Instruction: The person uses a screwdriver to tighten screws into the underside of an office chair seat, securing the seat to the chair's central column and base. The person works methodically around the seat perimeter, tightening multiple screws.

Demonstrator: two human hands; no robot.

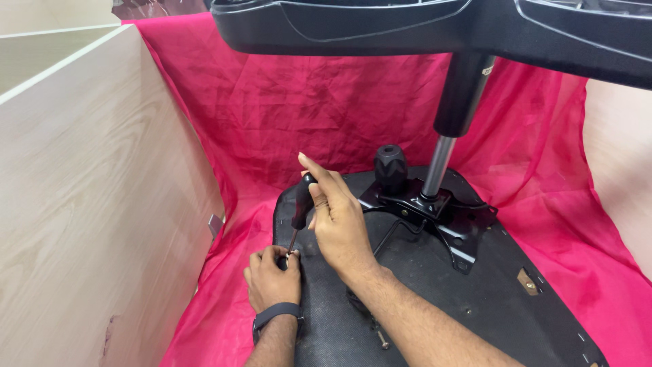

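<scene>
Screwdriver point(301, 204) clamped in the right hand point(337, 217) meets one screw point(289, 255) pinched by the left hand point(270, 278) at the upturned seat's point(435, 306) left edge.

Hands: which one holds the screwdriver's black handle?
The right hand grips the screwdriver; the left hand, wearing a dark wristband, steadies its tip.

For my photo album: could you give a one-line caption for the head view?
Right hand holds a screwdriver upright; left hand steadies its tip on an upturned chair seat.

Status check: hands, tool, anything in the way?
Right hand gripping screwdriver, tip down at seat edge. Left hand steadying the tip. Loose bolt beside right forearm.
</scene>
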